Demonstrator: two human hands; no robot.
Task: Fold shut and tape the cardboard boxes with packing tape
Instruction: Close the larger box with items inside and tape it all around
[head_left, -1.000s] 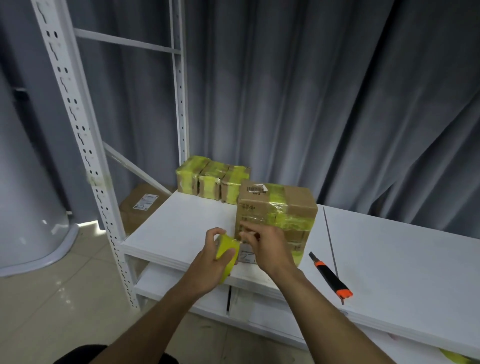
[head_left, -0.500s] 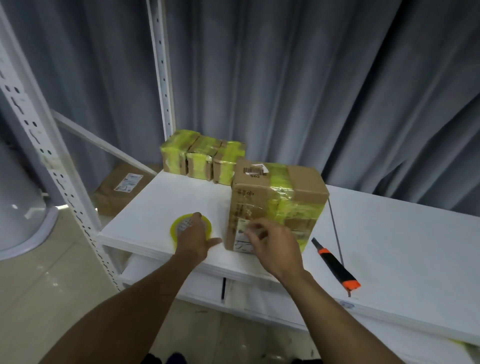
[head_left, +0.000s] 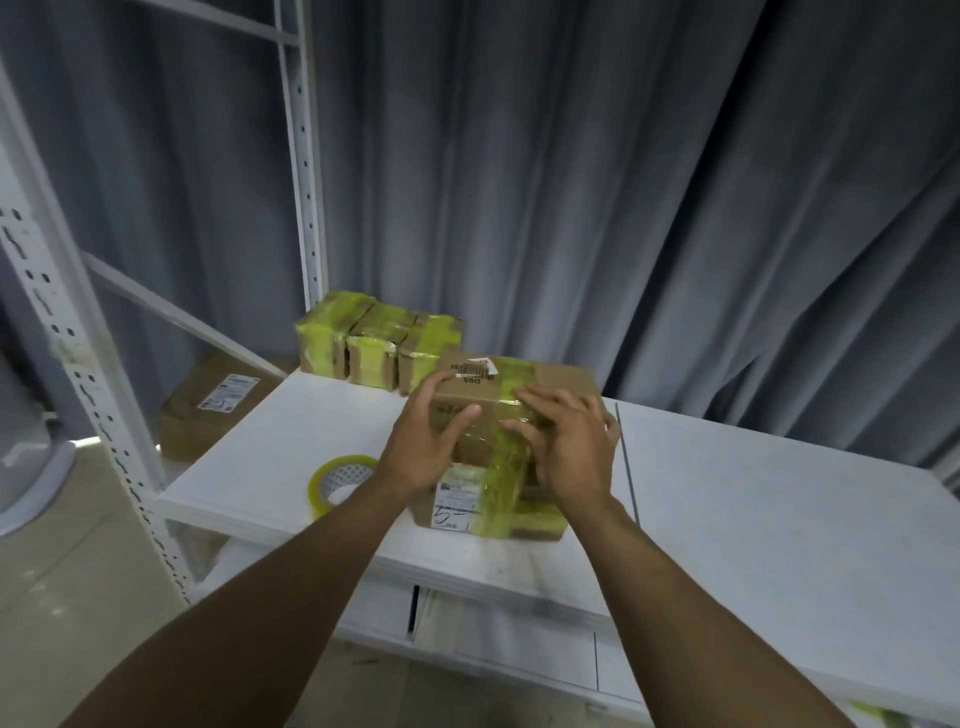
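Note:
A brown cardboard box (head_left: 561, 379), wrapped with yellow-green tape and bearing white labels, stands on the white shelf board (head_left: 779, 519). My left hand (head_left: 423, 444) grips its top left edge, fingers over the top and thumb on the front face. With spread fingers, my right hand (head_left: 571, 449) presses on the tape strip running over the box's top front edge. The yellow tape roll (head_left: 337, 480) lies flat on the board, just left of my left wrist, with nothing touching it.
Three small taped boxes (head_left: 379, 348) stand in a row behind the big box. A labelled carton (head_left: 218, 400) sits lower down at the left, behind a white perforated upright (head_left: 78, 364). Grey curtains hang behind. A thin dark line (head_left: 626, 467) crosses the board right of my right hand.
My left hand has let go of the tape roll, left it flat on the board and moved onto the box. My right hand has risen from the front label to the top edge.

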